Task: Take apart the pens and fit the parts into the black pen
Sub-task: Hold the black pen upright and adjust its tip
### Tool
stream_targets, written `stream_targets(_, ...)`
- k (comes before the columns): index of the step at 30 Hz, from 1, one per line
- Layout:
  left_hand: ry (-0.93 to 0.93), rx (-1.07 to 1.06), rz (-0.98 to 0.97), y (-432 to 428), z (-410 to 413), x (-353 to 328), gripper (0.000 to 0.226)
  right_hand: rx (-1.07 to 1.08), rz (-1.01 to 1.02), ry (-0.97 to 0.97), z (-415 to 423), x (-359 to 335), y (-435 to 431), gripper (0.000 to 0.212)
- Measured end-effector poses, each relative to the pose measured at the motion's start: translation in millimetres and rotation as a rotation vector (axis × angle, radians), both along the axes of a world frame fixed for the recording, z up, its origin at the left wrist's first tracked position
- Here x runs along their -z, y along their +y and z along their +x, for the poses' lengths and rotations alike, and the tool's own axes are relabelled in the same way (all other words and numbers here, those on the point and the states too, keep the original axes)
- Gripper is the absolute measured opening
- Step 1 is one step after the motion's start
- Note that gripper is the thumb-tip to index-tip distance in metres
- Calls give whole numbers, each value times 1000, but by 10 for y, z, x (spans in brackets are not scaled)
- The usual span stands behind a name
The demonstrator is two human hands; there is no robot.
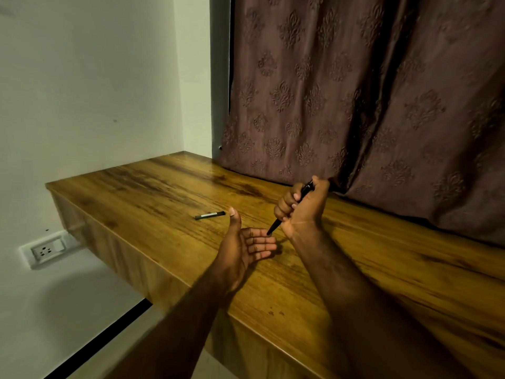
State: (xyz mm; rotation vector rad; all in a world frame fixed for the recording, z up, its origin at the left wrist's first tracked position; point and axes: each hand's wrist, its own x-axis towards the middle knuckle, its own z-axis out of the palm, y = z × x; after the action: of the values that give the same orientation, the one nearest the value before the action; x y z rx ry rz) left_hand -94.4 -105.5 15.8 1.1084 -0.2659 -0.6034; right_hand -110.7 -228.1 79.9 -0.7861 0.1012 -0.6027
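Two pens are seen on this scene. One, the black pen (290, 212), is gripped in the closed fist of the right hand (302, 207) above the bench (382, 269), tilted with its tip downward toward the left hand (247, 246). That hand is held flat and open, palm up, with nothing visibly in it, just under the tip; whether the tip touches the fingers cannot be told. A second dark pen (210, 215) is lying on the bench, apart from both hands, nearer to the wall.

The black pen is judged to be light, stiff and smooth, so it may slip when it is twisted. A hold near both ends of the barrel would be advised for unscrewing, with the fingers kept away from the thin tip. Small inner parts, if they are released, could probably roll away on the polished wood, so the open palm is well placed for catching them.
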Motion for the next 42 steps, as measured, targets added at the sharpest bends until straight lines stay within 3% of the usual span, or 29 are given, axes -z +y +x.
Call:
stream_targets(14, -127, -14, 45, -28, 7, 52, 99, 6, 62, 50, 18, 31, -41, 56)
stream_targets(42, -152, 17, 39, 1, -7, 33, 107, 15, 79, 90, 19, 40, -70, 54)
